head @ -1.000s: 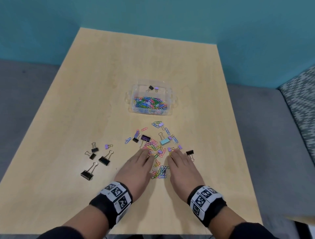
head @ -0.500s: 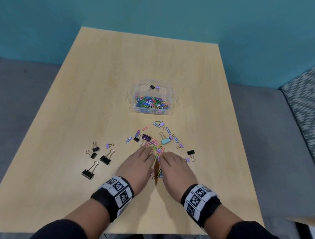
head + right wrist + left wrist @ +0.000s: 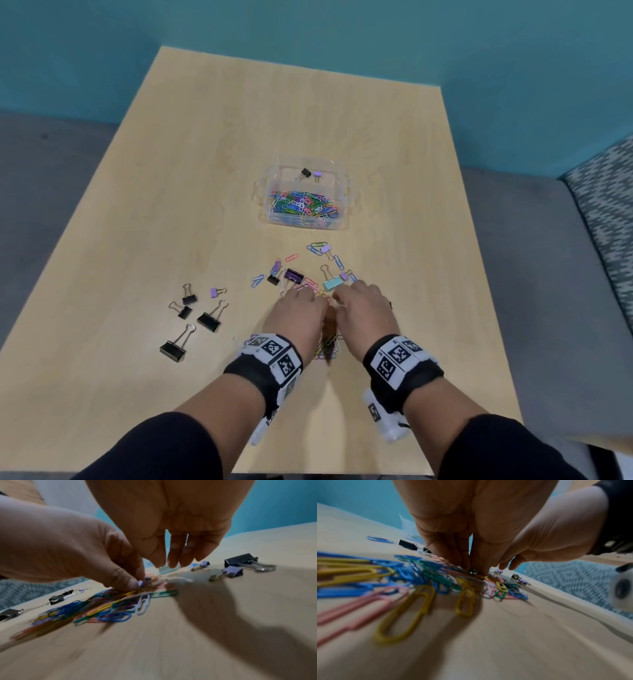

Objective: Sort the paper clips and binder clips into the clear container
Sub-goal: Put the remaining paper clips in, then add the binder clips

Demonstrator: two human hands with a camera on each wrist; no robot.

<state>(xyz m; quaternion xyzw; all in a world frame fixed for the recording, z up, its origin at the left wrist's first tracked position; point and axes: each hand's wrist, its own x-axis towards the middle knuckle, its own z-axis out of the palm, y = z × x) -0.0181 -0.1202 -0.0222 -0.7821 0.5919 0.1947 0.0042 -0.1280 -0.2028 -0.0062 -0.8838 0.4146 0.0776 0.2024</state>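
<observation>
Together, both hands point(image 3: 329, 310) over loose paper clips point(image 3: 412, 574) (fingertips down).

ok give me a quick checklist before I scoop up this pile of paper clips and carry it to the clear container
1. Both hands at the pile: ok. The left hand and right hand meet over the loose paper clips.
2. Secure hold on the clips: cannot tell. The fingers touch the pile, but most clips lie flat on the table.
3. Only paper clips gathered: not ok. A small purple binder clip sits at the fingers.
4. Clear container open: ok, no lid on it.
5. Path to it: not ok. The teal binder clip and stray clips lie between.
</observation>
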